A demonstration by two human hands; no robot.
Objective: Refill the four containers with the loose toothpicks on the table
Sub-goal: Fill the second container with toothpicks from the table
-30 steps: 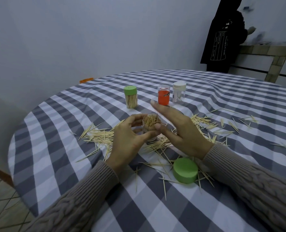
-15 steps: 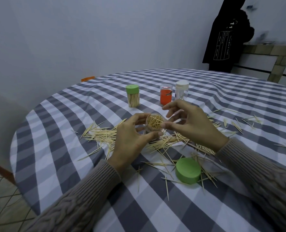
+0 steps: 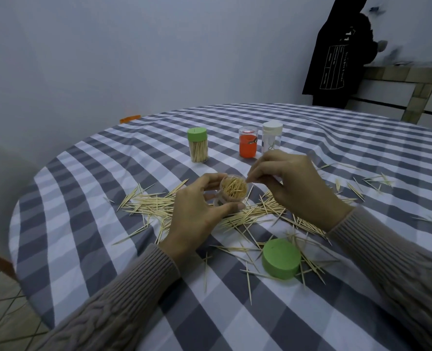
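My left hand [image 3: 197, 214] grips a clear open container [image 3: 232, 192] packed with toothpicks, tilted toward me above the table. My right hand [image 3: 293, 183] hovers at the container's right rim, fingertips pinched together as if on a toothpick, though I cannot make one out. Loose toothpicks [image 3: 154, 203] lie scattered on the checked cloth under and around both hands. A loose green lid [image 3: 280, 258] lies near my right forearm. Further back stand a green-lidded container [image 3: 197, 145] full of toothpicks, an orange container [image 3: 248, 145] without a lid, and a white-lidded clear container [image 3: 272, 136].
The round table [image 3: 83, 173] carries a grey and white checked cloth; its edge curves off at the left. More stray toothpicks [image 3: 361, 186] lie at the right. A person in a black top [image 3: 336, 54] stands behind the table by a tiled counter [image 3: 412, 74].
My right hand went from flat and open beside the container to curled, with its fingertips pinched at the container's rim. My left hand kept holding the container.
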